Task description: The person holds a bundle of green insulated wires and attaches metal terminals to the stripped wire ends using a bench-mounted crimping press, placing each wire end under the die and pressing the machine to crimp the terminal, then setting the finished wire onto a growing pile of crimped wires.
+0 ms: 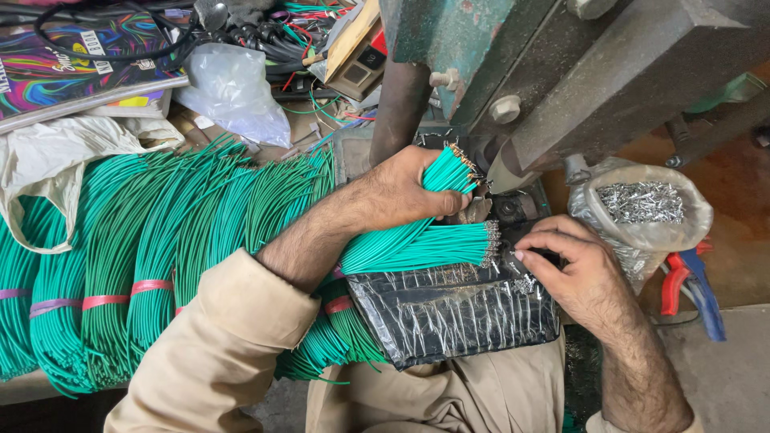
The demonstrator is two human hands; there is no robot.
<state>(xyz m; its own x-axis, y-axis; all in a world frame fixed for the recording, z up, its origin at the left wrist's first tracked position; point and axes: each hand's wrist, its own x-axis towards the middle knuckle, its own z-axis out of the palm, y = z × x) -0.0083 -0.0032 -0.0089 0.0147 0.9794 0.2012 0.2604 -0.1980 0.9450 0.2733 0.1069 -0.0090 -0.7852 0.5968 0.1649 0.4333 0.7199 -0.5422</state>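
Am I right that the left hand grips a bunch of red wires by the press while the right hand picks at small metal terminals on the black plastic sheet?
Not quite: the wires in the left hand are green, not red, as the head view shows. The rest holds: the right hand picks at small metal terminals on the black plastic sheet by the press.

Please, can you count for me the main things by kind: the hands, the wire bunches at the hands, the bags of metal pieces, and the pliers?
Hands: 2, left hand and right hand
Green wire bunches at the hands: 2, one gripped in the left hand, one lying below it
Bag of small metal pieces: 1
Pliers with red and blue handles: 1
Total: 6
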